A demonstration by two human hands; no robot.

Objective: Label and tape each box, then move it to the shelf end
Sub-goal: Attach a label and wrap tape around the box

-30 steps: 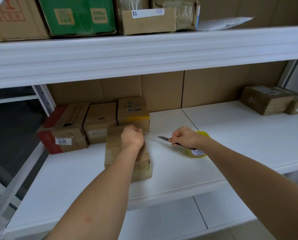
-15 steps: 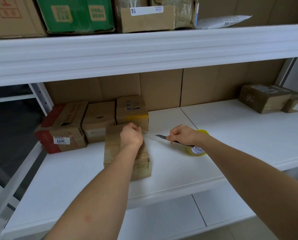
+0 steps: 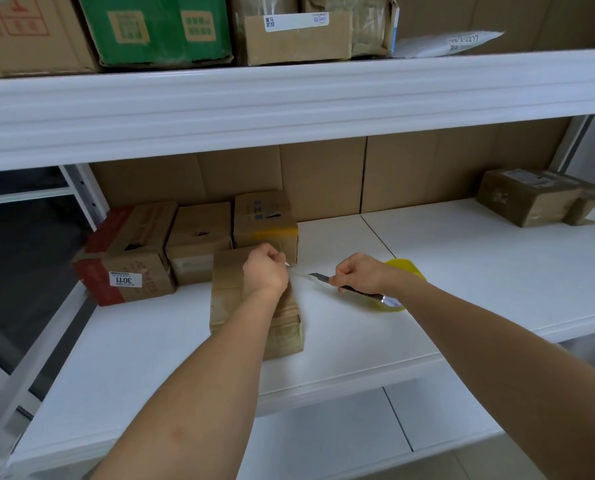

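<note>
A small brown cardboard box (image 3: 227, 299) lies on the white shelf (image 3: 358, 327) in front of me, partly under my left forearm. My left hand (image 3: 264, 271) rests over its far end, fist closed, pinching the end of a clear tape strip (image 3: 297, 270) that runs right. My right hand (image 3: 356, 273) grips a utility knife (image 3: 320, 278) with its blade pointing left at the tape. A yellow tape roll (image 3: 405, 268) sits behind my right wrist, mostly hidden.
Three boxes stand at the shelf's back left: a red-and-brown one (image 3: 126, 251) labelled 3011, a plain one (image 3: 199, 237), and one (image 3: 264, 220) with a yellow band. Two taped boxes (image 3: 531, 195) sit far right. The upper shelf (image 3: 289, 95) overhangs, loaded with boxes.
The hands hold nearly the same pose; the knife blade has edged slightly left toward the tape and my left fist.
</note>
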